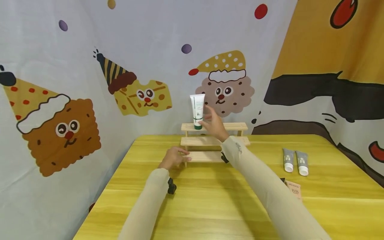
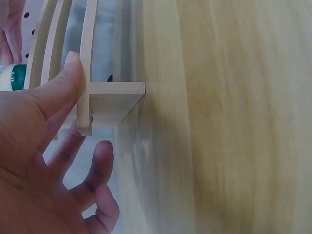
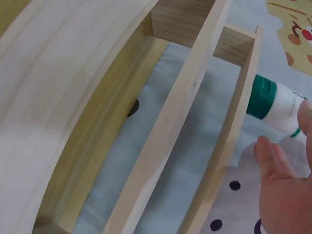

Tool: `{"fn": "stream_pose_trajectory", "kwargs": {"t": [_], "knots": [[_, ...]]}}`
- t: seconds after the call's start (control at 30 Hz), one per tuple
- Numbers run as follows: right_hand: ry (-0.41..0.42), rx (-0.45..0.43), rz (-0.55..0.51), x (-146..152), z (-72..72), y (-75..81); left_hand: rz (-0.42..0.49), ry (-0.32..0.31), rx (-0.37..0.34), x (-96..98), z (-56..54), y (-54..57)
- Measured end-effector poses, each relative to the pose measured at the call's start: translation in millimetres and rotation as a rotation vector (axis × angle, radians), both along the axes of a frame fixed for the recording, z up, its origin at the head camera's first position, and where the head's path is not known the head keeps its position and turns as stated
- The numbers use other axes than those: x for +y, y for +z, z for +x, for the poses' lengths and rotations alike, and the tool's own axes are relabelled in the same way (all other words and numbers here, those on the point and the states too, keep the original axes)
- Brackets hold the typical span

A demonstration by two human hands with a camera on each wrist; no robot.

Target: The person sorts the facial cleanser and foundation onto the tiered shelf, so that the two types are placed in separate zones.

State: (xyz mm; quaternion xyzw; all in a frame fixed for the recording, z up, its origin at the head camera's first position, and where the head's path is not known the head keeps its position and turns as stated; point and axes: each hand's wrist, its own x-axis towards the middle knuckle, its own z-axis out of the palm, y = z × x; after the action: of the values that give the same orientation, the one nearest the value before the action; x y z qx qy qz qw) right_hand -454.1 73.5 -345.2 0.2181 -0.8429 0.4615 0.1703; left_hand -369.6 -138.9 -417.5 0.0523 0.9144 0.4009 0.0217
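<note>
A white squeeze tube (image 1: 197, 108) with a dark green cap stands cap-down on the top step of a three-step wooden display stand (image 1: 214, 141). My right hand (image 1: 214, 125) is beside the tube's right side, thumb and fingers spread around it. In the right wrist view the fingertips (image 3: 265, 151) are apart from the tube (image 3: 282, 105); whether the thumb touches it I cannot tell. My left hand (image 1: 174, 157) pinches the left end of the bottom step, thumb on top, as the left wrist view shows at the step's end (image 2: 85, 109).
Two grey tubes with white caps (image 1: 288, 160) lie side by side on the right of the yellow wood-grain table (image 1: 192, 206). A small beige box marked BB (image 1: 294, 189) lies nearer, partly behind my right sleeve. A cartoon-printed cloth (image 1: 156, 33) hangs behind the table.
</note>
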Motion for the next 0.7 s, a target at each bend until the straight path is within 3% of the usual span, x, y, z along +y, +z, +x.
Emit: {"fn": "stream_pose_trajectory", "kwargs": {"t": [0.2, 0.4, 0.7], "knots": [[0.042, 0.005, 0.003, 15, 14.3, 1.9, 0.008, -0.001, -0.012, -3.2, 3.9, 0.8], [0.057, -0.015, 0.048, 41, 38.9, 7.8, 0.04, -0.008, -0.004, -1.7, 7.0, 0.0], [0.04, -0.032, 0.153, 84, 64.5, 0.9, 0.026, 0.037, -0.029, -0.1, 6.1, 0.6]]}}
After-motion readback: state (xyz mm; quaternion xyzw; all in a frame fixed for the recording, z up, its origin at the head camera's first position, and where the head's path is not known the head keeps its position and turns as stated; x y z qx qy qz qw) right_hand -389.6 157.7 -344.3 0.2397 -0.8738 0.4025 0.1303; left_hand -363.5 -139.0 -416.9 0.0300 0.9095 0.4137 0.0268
